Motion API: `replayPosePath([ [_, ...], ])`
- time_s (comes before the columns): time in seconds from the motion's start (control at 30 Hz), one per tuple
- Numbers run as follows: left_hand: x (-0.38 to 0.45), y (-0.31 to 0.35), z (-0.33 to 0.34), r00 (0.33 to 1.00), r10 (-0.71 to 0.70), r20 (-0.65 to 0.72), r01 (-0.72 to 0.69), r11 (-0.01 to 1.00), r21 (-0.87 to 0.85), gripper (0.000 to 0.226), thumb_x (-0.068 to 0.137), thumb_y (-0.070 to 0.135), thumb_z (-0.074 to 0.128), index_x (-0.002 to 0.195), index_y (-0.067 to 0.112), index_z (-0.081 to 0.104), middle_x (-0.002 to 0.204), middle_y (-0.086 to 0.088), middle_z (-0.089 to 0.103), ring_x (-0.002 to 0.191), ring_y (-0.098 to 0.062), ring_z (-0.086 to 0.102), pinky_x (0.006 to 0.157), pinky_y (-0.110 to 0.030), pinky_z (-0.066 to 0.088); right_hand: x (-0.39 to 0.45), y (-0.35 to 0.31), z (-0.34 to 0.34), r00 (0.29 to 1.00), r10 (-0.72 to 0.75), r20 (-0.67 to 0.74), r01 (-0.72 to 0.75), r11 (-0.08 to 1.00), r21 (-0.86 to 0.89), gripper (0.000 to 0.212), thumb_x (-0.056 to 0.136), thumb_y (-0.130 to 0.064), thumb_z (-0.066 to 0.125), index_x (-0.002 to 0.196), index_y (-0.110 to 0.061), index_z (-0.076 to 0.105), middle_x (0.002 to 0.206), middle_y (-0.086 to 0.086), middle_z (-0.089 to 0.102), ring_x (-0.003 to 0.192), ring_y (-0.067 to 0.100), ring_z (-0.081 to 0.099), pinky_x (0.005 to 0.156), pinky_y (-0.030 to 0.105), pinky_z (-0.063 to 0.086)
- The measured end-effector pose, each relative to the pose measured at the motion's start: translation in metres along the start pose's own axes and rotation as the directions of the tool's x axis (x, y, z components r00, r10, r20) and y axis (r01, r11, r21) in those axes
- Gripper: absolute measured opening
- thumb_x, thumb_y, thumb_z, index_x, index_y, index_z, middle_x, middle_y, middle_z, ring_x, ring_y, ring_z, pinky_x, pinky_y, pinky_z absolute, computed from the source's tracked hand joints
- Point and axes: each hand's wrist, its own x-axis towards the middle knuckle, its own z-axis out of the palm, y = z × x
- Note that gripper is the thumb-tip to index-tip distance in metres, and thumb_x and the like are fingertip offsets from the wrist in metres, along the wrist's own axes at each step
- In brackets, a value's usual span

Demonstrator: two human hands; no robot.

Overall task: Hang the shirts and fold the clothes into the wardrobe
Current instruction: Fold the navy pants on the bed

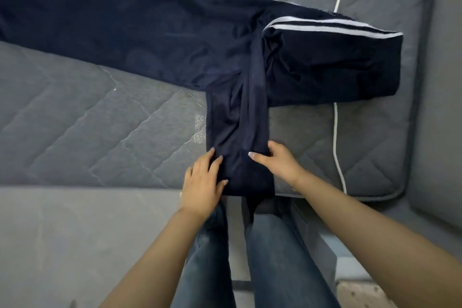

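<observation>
Both our hands sit low centre: left hand (203, 180) flat, right hand (276, 161) pinching the navy white-striped track garment (175, 40) on the grey quilted mattress (75, 120); slippery fabric could slide off the edge.

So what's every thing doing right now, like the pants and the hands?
Navy track pants with white side stripes: spread across the mattress, partly folded, one end doubled over.
Grey quilted mattress: bare, pants lying on it.
Left hand: fingers straight, pressing the narrow fold.
Right hand: gripping the fold's right edge.
</observation>
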Motion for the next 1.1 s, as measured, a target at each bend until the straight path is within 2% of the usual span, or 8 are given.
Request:
replayPosePath([
  [0.13,-0.034,-0.03,0.011,0.995,0.094,0.042,-0.089,0.991,-0.101,0.069,0.093,0.053,0.05,0.151,0.023,0.027,0.162,0.003,0.011,0.146,-0.016,0.021,0.117,-0.036,0.018,-0.021,-0.025,0.026,0.999,0.02,-0.033,-0.013,0.983,0.185,0.034,0.093,-0.018,0.063,0.124,-0.003,0.06,0.124,0.011,0.064,0.11,0.021,0.062,0.097,0.035,0.051],
  [0.23,-0.058,-0.041,0.004,0.99,0.143,-0.006,-0.134,0.915,-0.381,0.08,0.083,0.07,0.043,0.15,0.027,0.03,0.158,0.011,0.018,0.143,-0.011,0.024,0.118,-0.035,0.021,-0.039,-0.056,0.052,0.998,0.054,0.028,-0.061,0.917,0.394,0.03,0.096,-0.015,0.057,0.124,-0.003,0.058,0.122,0.012,0.065,0.101,0.021,0.065,0.071,0.026,0.058],
  [0.4,-0.08,-0.054,-0.015,0.996,-0.002,-0.093,-0.063,0.716,-0.695,0.089,0.075,0.071,0.055,0.149,0.028,0.03,0.157,0.01,0.023,0.143,-0.005,0.021,0.118,-0.038,0.025,-0.048,-0.124,0.105,0.988,0.016,0.153,-0.102,0.812,0.575,0.019,0.098,-0.013,0.053,0.113,-0.005,0.061,0.104,0.01,0.07,0.087,0.018,0.068,0.07,0.027,0.058],
  [0.5,-0.07,-0.075,-0.035,0.959,-0.134,-0.251,-0.057,0.775,-0.63,0.088,0.076,0.065,0.064,0.148,0.021,0.034,0.156,0.003,0.029,0.143,-0.011,0.024,0.117,-0.038,0.025,-0.036,-0.174,0.14,0.983,-0.001,0.181,-0.121,0.743,0.658,0.012,0.099,-0.009,0.048,0.094,-0.007,0.059,0.082,0.007,0.069,0.069,0.014,0.069,0.062,0.025,0.059],
  [0.7,-0.024,-0.131,-0.067,0.913,-0.197,-0.356,0.037,0.911,-0.41,0.092,0.076,0.066,0.065,0.15,0.026,0.028,0.158,-0.001,0.018,0.143,-0.02,0.022,0.113,-0.042,0.023,0.023,-0.25,0.184,0.976,-0.072,0.207,-0.14,0.523,0.841,0.016,0.102,-0.01,0.043,0.099,0.0,0.055,0.101,0.016,0.061,0.126,0.028,0.052,0.107,0.037,0.041],
  [0.97,0.011,-0.186,-0.048,0.989,-0.09,-0.114,0.092,0.996,0.013,0.109,0.078,0.068,0.059,0.155,0.022,-0.004,0.159,0.003,-0.025,0.15,-0.017,-0.005,0.119,-0.045,-0.005,0.083,-0.263,0.19,0.968,-0.17,0.182,-0.008,0.71,0.704,0.023,0.099,-0.01,0.04,0.117,-0.011,0.055,0.119,0.003,0.06,0.119,0.018,0.054,0.104,0.033,0.041],
  [1.03,0.01,-0.192,-0.046,0.973,-0.051,-0.226,0.054,0.999,0.006,0.08,0.083,0.052,0.066,0.149,0.02,0.033,0.163,-0.002,0.005,0.147,-0.02,0.021,0.118,-0.047,0.016,0.087,-0.249,0.188,0.981,-0.185,0.061,0.137,0.877,0.461,0.034,0.096,0.0,0.04,0.12,-0.012,0.06,0.116,-0.001,0.061,0.114,0.013,0.054,0.103,0.031,0.042],
  [1.1,0.016,-0.197,-0.05,0.904,0.005,-0.428,-0.041,0.996,-0.074,0.024,0.08,0.028,0.077,0.099,0.015,0.069,0.143,-0.006,0.051,0.122,-0.023,0.056,0.098,-0.047,0.041,0.086,-0.232,0.181,0.949,-0.295,-0.112,0.306,0.946,0.106,0.042,0.091,0.009,0.042,0.127,-0.005,0.058,0.12,0.002,0.061,0.113,0.01,0.055,0.102,0.029,0.045],
])
